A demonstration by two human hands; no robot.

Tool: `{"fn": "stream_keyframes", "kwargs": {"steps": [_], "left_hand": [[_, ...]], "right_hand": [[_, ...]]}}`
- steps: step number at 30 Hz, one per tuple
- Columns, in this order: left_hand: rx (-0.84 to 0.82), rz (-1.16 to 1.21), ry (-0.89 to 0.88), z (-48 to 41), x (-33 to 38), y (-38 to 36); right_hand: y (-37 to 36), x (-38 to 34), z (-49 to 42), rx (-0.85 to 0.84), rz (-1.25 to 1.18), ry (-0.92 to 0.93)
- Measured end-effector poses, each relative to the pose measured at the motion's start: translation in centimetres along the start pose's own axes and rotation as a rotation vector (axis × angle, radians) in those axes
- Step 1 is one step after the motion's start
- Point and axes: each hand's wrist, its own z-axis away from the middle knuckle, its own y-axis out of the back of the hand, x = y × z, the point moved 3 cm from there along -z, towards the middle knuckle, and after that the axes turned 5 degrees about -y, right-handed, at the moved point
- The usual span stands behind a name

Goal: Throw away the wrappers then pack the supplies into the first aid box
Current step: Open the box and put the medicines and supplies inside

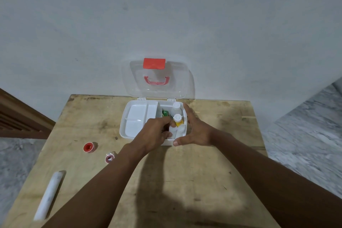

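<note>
**Two hands at an open first aid box on a wooden bench**

Seen from above, a white first aid box (129, 116) sits at the far edge of a worn wooden bench (185, 181), against a pale wall. Its clear lid (157, 79), with a red latch and red handle, stands open. A white divided tray (138, 116) fills the box's left half.

The left hand (155, 135) reaches into the right half, its fingers (164, 122) curled down among small white bottles (176, 109). Whether they grip anything cannot be told; the fingertips are hidden. One bottle has yellow contents (179, 123). A green packet (165, 113) beside it carries print too small to read.

The right hand (196, 131) is spread open against the box's right outer wall, thumb along the near corner, holding nothing.

On the bench to the left, well apart from the box, lie a red tape roll (89, 147), a smaller blurred roll (110, 157) and a long white wrapped roll (49, 195). No labels are legible.
</note>
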Motion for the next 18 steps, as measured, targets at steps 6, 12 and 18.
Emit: {"fn": "stream_keyframes", "kwargs": {"steps": [6,12,18], "left_hand": [[0.025,-0.092,0.014,-0.2,0.1,0.5],[0.224,-0.129,-0.028,1.8,0.7,0.8],[0.562,-0.101,0.054,7.1,0.2,1.7]], "right_hand": [[0.0,-0.8,0.2,0.006,0.058,0.021],[-0.2,-1.3,0.2,-0.005,0.126,-0.004],[-1.0,-0.3,-0.7,0.021,0.178,-0.07]]}}
